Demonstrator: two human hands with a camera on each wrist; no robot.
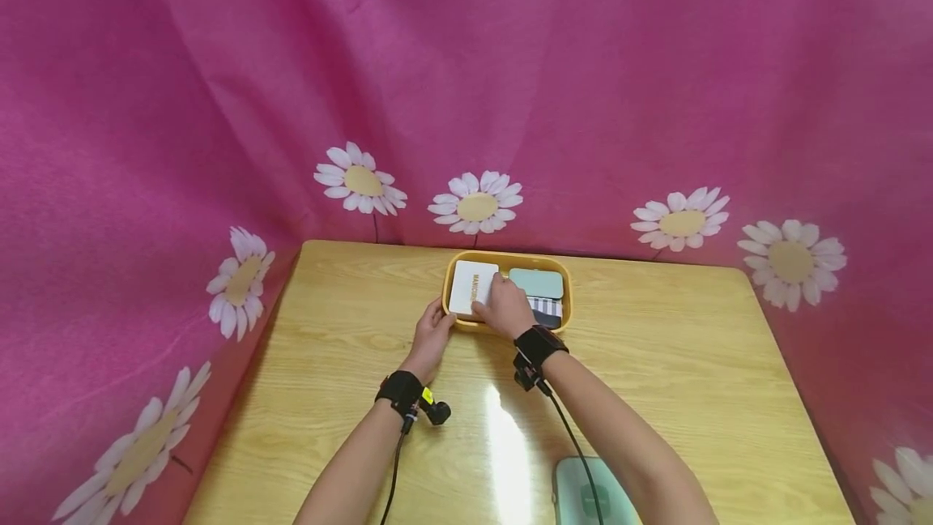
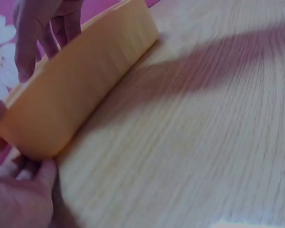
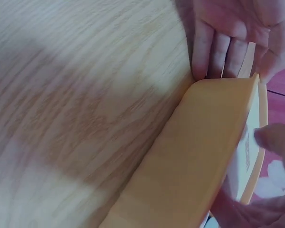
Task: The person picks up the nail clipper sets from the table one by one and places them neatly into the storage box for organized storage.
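Note:
A yellow plastic bin [image 1: 570, 294] stands near the back edge of the table. My left hand [image 1: 428, 340] grips its front left corner, with the thumb at the rim and the fingers against the outside wall. Inside the bin, on the left, is a white square box [image 1: 463, 286] lettered "MANICURE". My right hand [image 1: 508, 310] reaches into the bin and holds this box, with the thumb on its top face and the fingers down along its right side. In the left wrist view the bin [image 2: 80, 76] hides the box.
A mint green tin [image 1: 537, 282] and a striped grey-and-white item [image 1: 545, 309] lie in the bin's right half. A pale green flat case [image 1: 574, 480] lies at the table's front, under my right forearm. A pink flowered curtain [image 1: 568, 104] hangs behind the wooden table [image 1: 678, 363].

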